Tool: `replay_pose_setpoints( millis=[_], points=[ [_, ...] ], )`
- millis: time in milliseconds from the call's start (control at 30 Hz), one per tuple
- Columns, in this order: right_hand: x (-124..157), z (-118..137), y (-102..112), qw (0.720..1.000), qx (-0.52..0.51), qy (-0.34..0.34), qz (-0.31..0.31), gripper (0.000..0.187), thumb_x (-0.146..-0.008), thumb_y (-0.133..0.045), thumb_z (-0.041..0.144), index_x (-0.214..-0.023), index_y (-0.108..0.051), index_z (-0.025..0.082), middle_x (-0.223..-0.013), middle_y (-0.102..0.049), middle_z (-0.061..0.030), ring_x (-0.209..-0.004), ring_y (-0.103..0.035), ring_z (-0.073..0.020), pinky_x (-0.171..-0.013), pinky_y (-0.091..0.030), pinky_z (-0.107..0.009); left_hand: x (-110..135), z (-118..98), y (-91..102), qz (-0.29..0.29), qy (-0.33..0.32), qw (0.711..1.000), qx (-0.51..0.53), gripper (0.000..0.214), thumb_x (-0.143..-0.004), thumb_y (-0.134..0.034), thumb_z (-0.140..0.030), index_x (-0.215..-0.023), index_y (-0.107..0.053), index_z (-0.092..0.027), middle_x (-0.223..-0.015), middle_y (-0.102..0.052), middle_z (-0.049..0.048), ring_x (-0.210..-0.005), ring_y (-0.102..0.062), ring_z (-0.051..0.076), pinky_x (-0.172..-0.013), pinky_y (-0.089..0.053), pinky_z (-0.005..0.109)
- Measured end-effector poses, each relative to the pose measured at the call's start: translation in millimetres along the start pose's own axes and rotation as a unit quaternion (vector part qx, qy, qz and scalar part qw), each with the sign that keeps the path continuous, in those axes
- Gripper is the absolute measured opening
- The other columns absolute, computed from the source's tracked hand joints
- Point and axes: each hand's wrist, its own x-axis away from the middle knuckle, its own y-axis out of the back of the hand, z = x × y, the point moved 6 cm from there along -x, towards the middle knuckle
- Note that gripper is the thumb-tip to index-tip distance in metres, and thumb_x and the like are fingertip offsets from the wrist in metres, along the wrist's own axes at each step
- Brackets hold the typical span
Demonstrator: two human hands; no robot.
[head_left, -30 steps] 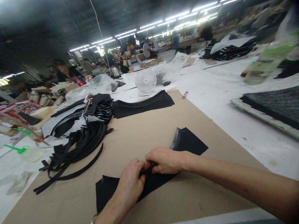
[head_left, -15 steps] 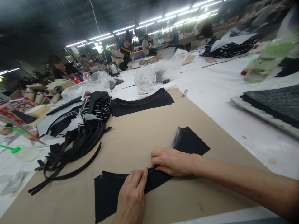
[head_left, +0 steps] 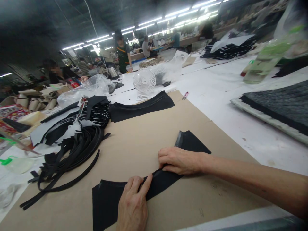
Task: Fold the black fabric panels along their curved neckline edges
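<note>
A curved black fabric piece (head_left: 160, 186) lies across the brown board, its upper edge folded over in a narrow strip. My right hand (head_left: 179, 160) is closed on that edge near the middle, fingers bent and thumb tucked close to the fold. Lower left, my left hand (head_left: 133, 200) rests over the same piece, fingers curled at the edge and thumb pressing along the fold. The undersides of both hands are hidden. A greyish band (head_left: 178, 140) shows along the curve beyond my right hand.
Other curved black pieces (head_left: 144, 107) lie stacked at the board's (head_left: 134, 144) far edge. Black strips (head_left: 72, 163) coil at the left. A white fan (head_left: 144, 80), pink-handled snips (head_left: 185, 95), a squeeze bottle (head_left: 19, 164) and a clear bottle (head_left: 258, 70) stand or lie around. People work behind.
My right hand has slid slightly up and right along the folded edge, widening the gap between the hands. The left thumb is spread a little further from its fingers. The view has shifted slightly.
</note>
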Motion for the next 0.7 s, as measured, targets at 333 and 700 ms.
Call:
replay_pose_setpoints(
  millis=[333,700],
  points=[
    [13,16,0,0.995,0.002,-0.097,0.005,0.014,-0.084,-0.056,0.009,-0.090,-0.065,0.017,-0.088,-0.062,-0.0053,-0.088,-0.057,-0.0188,-0.084,-0.044,-0.030,-8,16,12.3,0.004,-0.051,0.994,0.094,0.044,-0.090,-0.040,-0.007,-0.127,-0.057,-0.024,-0.092,-0.062,0.0061,-0.087,-0.059,0.017,-0.077,-0.054,0.029],
    [33,36,-18,0.988,0.019,-0.147,-0.035,0.011,-0.088,-0.052,0.012,-0.091,-0.061,0.016,-0.091,-0.061,-0.0058,-0.088,-0.054,-0.0186,-0.081,-0.042,-0.030,-35,-30,1.1,0.066,-0.034,0.982,0.174,0.041,-0.086,-0.040,-0.003,-0.118,-0.060,-0.021,-0.096,-0.061,0.0060,-0.090,-0.056,0.018,-0.079,-0.053,0.033]
  ],
)
